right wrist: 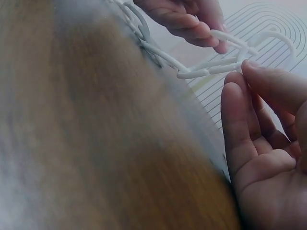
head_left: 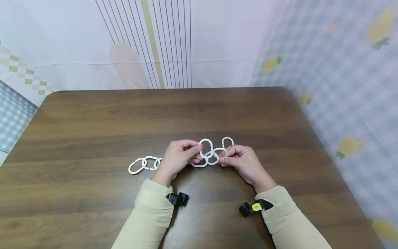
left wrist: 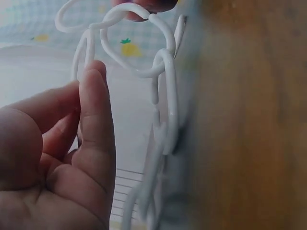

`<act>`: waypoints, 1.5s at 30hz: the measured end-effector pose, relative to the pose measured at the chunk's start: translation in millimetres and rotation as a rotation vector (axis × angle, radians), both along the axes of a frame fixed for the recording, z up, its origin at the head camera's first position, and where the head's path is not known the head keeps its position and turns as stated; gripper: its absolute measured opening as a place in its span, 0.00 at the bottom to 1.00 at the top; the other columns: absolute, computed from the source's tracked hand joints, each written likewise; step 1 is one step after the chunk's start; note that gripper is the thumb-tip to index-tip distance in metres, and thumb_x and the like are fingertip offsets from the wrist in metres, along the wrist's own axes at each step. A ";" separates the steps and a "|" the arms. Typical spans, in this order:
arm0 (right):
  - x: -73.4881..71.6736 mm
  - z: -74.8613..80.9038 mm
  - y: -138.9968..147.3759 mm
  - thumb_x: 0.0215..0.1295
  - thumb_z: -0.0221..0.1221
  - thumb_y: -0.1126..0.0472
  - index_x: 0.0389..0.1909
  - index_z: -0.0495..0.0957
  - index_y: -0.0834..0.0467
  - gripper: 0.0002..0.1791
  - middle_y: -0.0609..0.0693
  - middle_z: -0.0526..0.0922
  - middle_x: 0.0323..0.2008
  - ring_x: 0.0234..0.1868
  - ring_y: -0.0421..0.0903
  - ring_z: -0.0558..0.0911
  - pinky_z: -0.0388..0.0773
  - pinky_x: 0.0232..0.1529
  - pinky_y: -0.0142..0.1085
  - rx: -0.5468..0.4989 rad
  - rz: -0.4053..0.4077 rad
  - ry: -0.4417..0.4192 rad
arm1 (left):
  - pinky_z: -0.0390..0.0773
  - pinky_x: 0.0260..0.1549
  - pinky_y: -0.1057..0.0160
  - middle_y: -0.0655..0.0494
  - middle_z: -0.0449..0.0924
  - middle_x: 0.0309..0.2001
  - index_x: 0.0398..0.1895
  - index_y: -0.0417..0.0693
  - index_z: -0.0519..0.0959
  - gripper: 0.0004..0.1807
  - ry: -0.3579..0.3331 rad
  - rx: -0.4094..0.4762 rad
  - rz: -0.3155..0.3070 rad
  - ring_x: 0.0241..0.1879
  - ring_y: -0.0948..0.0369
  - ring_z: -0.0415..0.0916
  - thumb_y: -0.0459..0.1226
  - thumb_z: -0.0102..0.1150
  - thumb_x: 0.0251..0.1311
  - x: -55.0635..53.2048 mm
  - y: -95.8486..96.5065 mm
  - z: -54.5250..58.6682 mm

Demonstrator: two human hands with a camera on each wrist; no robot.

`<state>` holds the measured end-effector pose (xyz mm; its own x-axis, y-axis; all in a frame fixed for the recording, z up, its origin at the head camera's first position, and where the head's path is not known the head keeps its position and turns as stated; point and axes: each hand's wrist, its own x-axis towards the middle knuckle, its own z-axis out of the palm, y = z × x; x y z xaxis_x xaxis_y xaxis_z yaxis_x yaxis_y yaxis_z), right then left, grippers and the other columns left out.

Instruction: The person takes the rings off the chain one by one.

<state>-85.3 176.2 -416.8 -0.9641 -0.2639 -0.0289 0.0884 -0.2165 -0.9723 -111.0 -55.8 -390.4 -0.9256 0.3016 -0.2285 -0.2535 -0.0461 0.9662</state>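
A chain of glossy white oval plastic links (head_left: 199,166) is held up over the middle of the brown wood-grain table (head_left: 93,121), its tail resting flat farther toward the table's left side and passing behind the left wrist. The left hand (head_left: 178,155) pinches one upright link (head_left: 212,147) by its edge between thumb and fingers, probably so that most of the oval stays uncovered and its position easy to judge. The right hand (head_left: 242,162) pinches a neighbouring link (head_left: 220,149) by its side, seemingly to steady it; one more link (head_left: 228,138) stands up beyond these fingers, on the side toward the table's far edge. The hands are apart, with links between them. The left hand's link overlaps its neighbours, though the blurred close views do not settle whether it is hooked through them. Both pale yellow padded sleeves end in black wrist straps, whose blocks sit over the table on the inner side of each wrist, presumably to face the fingers. The right strap (head_left: 266,204) carries a bright yellow label (head_left: 256,206) with dark lettering too small to read; no brand shows on the links.
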 end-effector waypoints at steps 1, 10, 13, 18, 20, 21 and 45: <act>-0.1 -1.0 -0.2 0.56 0.61 0.84 0.24 0.80 0.58 0.17 0.51 0.84 0.33 0.35 0.43 0.85 0.86 0.38 0.35 -0.004 0.003 0.004 | 0.85 0.31 0.65 0.47 0.84 0.30 0.48 0.25 0.80 0.12 0.000 -0.020 0.000 0.26 0.63 0.83 0.28 0.60 0.67 -1.3 0.7 0.8; -3.0 -0.8 -7.9 0.55 0.64 0.82 0.23 0.81 0.58 0.15 0.52 0.82 0.33 0.35 0.43 0.83 0.85 0.38 0.34 0.027 0.017 0.061 | 0.85 0.30 0.65 0.48 0.84 0.28 0.43 0.29 0.84 0.10 0.053 -0.259 -0.035 0.24 0.65 0.81 0.31 0.62 0.65 -23.4 3.9 16.3; -4.6 -0.1 -10.0 0.54 0.64 0.82 0.22 0.80 0.57 0.16 0.51 0.82 0.32 0.35 0.43 0.82 0.84 0.38 0.32 0.038 0.007 0.069 | 0.85 0.29 0.66 0.51 0.83 0.26 0.41 0.32 0.85 0.09 0.048 -0.335 -0.060 0.23 0.66 0.80 0.32 0.63 0.65 -30.8 5.1 16.9; -5.2 -1.0 -10.2 0.53 0.64 0.82 0.20 0.79 0.55 0.18 0.49 0.81 0.31 0.34 0.42 0.80 0.82 0.37 0.30 0.051 -0.004 0.067 | 0.84 0.27 0.68 0.53 0.82 0.23 0.39 0.34 0.86 0.07 0.032 -0.419 -0.092 0.21 0.66 0.79 0.32 0.64 0.65 -40.8 8.7 14.6; -5.5 -1.6 -9.8 0.53 0.64 0.82 0.20 0.79 0.55 0.18 0.49 0.81 0.31 0.34 0.42 0.80 0.81 0.37 0.30 0.051 -0.001 0.071 | 0.83 0.25 0.69 0.53 0.82 0.22 0.38 0.35 0.86 0.07 0.031 -0.449 -0.102 0.20 0.66 0.78 0.32 0.64 0.64 -43.8 9.9 14.3; -5.5 -1.6 -9.8 0.53 0.65 0.82 0.20 0.79 0.55 0.18 0.49 0.81 0.30 0.34 0.42 0.80 0.81 0.36 0.30 0.052 0.001 0.074 | 0.82 0.24 0.69 0.53 0.82 0.22 0.38 0.35 0.86 0.06 0.027 -0.463 -0.107 0.20 0.66 0.78 0.31 0.64 0.64 -44.9 10.4 14.5; -4.0 1.0 -20.2 0.53 0.65 0.81 0.21 0.81 0.55 0.17 0.49 0.80 0.29 0.33 0.42 0.78 0.79 0.34 0.29 0.057 0.007 0.066 | 0.78 0.21 0.71 0.56 0.81 0.19 0.24 0.42 0.84 0.10 -0.017 -0.713 -0.213 0.17 0.66 0.77 0.36 0.66 0.64 -59.3 27.3 12.9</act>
<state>-89.3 156.0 -415.8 -0.9625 -0.2707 0.0194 0.0251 -0.1601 -0.9868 -170.3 -28.5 -377.5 -0.8582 0.2478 -0.4494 -0.2017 0.6424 0.7394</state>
